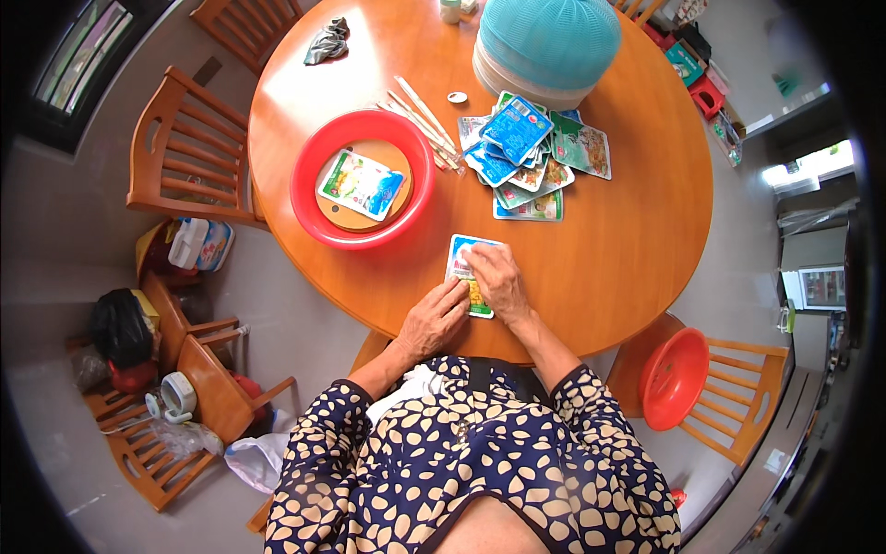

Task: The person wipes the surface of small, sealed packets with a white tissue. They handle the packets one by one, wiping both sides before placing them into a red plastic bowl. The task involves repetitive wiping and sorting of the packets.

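- While both hands press flat, the left hand and right hand pin a blue-and-white snack packet to the round wooden table, near its edge.
- Further off, loose packets are heaped; left, a red plastic ring basket holds one packet.

The packet is a small flat pouch, lying face up on the round wooden table, close to the table edge nearest the person; its top part is blue and white, its lower part shows green and yellow, partly hidden; it lies almost upright in the view, a little tilted; the right hand rests flat on its right half; the left hand touches its lower left corner with the fingertips; the packet lies apart from the other things on the table, toward the near edge.
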A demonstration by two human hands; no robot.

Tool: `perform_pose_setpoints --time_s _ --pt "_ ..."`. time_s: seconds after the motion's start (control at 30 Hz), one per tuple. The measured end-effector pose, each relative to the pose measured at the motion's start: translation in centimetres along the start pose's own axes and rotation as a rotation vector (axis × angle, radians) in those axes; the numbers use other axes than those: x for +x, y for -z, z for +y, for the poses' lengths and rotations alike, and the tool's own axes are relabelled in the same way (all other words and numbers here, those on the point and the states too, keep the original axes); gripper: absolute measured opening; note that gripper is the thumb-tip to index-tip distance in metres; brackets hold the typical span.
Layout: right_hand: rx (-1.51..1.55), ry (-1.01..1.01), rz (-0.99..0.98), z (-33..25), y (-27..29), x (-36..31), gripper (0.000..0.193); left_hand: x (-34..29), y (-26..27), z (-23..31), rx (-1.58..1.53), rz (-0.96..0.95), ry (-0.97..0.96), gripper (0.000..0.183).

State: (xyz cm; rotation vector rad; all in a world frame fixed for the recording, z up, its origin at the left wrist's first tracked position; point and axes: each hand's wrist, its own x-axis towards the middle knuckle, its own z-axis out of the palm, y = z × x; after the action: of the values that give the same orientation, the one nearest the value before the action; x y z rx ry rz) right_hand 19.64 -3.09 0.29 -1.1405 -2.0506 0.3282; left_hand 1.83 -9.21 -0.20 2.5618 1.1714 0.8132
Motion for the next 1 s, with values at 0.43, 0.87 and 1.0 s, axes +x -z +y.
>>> perform_pose_setpoints --time_s 0.43,0.87,1.0 --pt "0.033 -0.043 0.003 -1.9 0.8 -3.9 0.033 0.2 0.0 0.2 -0.015 -0.005 0.012 0.026" --pt "0.209 -0.351 0.163 1.7 -0.8 0.5 0.016 0.2 0.1 0.3 0.015 -0.004 0.003 0.026" --pt "0.256 -0.427 0.205 1.8 -1.0 0.2 0.016 0.1 -0.1 0.2 0.022 0.007 -0.006 0.025"
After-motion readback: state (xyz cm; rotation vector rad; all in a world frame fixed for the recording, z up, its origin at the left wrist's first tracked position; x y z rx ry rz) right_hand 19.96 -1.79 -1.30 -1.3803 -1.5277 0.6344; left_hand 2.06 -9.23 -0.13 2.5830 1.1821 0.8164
